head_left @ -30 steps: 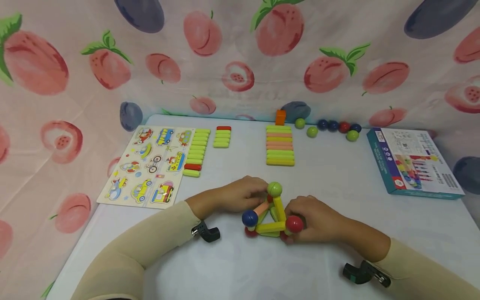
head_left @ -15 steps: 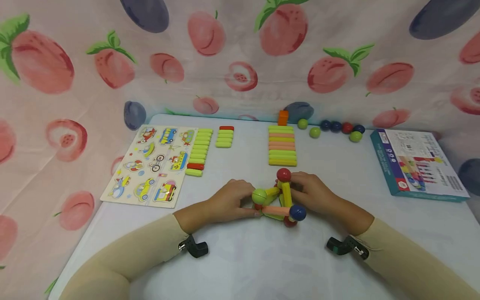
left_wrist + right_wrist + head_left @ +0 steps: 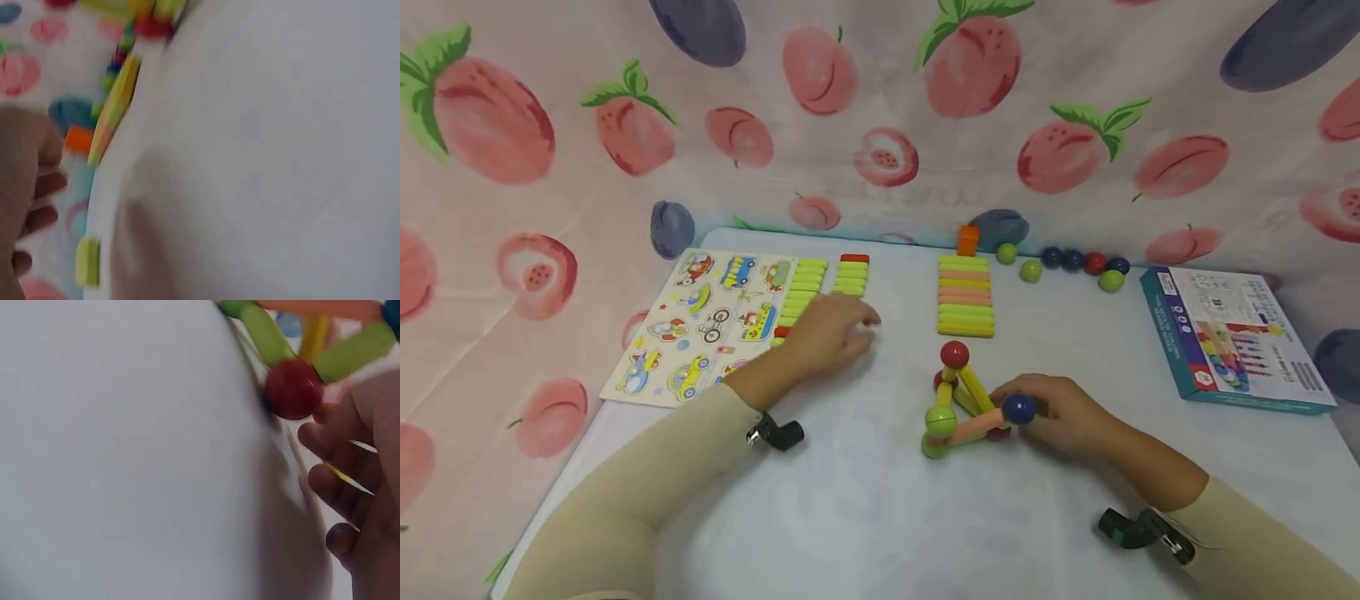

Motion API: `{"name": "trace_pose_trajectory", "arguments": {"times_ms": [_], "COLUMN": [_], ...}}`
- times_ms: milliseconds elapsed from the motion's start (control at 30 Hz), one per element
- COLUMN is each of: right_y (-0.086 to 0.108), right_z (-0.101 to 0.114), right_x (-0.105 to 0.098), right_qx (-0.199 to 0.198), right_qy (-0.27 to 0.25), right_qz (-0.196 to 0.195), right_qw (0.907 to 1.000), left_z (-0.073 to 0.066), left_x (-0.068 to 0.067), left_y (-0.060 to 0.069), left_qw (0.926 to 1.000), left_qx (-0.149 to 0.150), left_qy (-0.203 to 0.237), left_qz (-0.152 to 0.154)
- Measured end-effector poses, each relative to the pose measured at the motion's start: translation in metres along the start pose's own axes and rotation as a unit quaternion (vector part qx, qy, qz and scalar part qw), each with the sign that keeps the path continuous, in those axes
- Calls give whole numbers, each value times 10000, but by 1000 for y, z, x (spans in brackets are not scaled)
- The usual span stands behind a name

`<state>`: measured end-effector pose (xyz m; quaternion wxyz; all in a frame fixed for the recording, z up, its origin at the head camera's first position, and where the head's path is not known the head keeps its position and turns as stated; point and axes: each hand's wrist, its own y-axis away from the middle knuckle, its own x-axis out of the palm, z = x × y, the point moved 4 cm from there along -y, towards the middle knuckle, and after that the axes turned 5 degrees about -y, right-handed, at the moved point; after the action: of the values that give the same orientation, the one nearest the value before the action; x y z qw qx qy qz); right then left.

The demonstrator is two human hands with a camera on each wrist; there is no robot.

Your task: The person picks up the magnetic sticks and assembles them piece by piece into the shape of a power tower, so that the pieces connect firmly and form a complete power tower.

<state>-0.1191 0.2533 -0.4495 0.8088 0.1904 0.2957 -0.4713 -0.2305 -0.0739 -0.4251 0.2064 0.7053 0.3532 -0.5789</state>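
Observation:
A triangular frame of sticks and balls (image 3: pixel 973 392) stands on the white table, with red and green balls, a blue ball (image 3: pixel 1018 409) and yellow, green and peach sticks. Beside its right corner is my right hand (image 3: pixel 1067 417), fingers loosely bent. In the right wrist view the fingertips (image 3: pixel 322 478) are close to a lower red ball (image 3: pixel 294 389); whether one touches it I cannot tell. My left hand (image 3: pixel 831 333), holding nothing visible, hovers near the green sticks (image 3: pixel 805 279) beside the picture board, partly covering them. Its fingers are loosely bent in the blurred left wrist view.
The picture board (image 3: pixel 700 325) lies at the left. A short row of sticks (image 3: pixel 852 275) and a longer row (image 3: pixel 966 296) lie toward the back, near an orange block (image 3: pixel 967 241). Loose balls (image 3: pixel 1073 261) line the back; a box (image 3: pixel 1236 337) lies at right.
Both hands turned the frame round on the table. My left hand then left it and moved left and back toward the sticks. My right hand has shifted slightly right and nearer.

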Motion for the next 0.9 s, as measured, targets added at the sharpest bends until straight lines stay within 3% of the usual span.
{"name": "trace_pose_trajectory", "arguments": {"times_ms": [67,167,267,333,400,467,500,533,567,600,633,667,700,733,800,900], "right_y": [9,17,19,20,20,20,19,19,18,18,18,17,17,17,16,15], "right_z": [3,13,25,32,38,40,41,41,42,41,41,41,41,41,40,40], "right_x": [5,16,27,32,35,36,37,37,38,38,39,39,39,39,39,39], "right_qx": [-22,147,246,244,233,264,276,283,279,265,251,221,185,136,51,-41], "right_qy": [138,507,828,959,1040,1079,1116,1139,1141,1133,1135,1144,1154,1163,1181,1210], "right_qz": [-42,-226,-377,-418,-471,-503,-510,-507,-505,-502,-505,-518,-544,-571,-631,-683], "right_qw": [9999,9983,9955,9942,9932,9925,9921,9918,9918,9919,9919,9918,9917,9915,9910,9903], "left_z": [25,47,53,50,42,26,16,3,-10,-23,-36,-47,-58,-66,-78,-88], "left_x": [-6,-3,3,5,4,1,-1,-4,-7,-10,-13,-14,-16,-17,-16,-13], "left_y": [-16,-30,-35,-35,-33,-28,-25,-22,-19,-15,-11,-7,-3,1,7,13], "left_qw": [9953,9813,9716,9686,9750,9875,9856,9724,9481,9168,8834,8582,8418,8316,8213,8202], "left_qx": [-570,-899,-916,-1021,-1186,-1401,-1481,-1570,-1664,-1773,-1909,-1978,-2035,-2103,-2245,-2330], "left_qy": [-779,-1692,-2163,-2244,-1850,-478,480,1541,2554,3418,4102,4548,4806,4942,5041,5051], "left_qz": [2,175,287,326,338,543,659,780,911,1062,1219,1320,1376,1413,1447,1334]}}
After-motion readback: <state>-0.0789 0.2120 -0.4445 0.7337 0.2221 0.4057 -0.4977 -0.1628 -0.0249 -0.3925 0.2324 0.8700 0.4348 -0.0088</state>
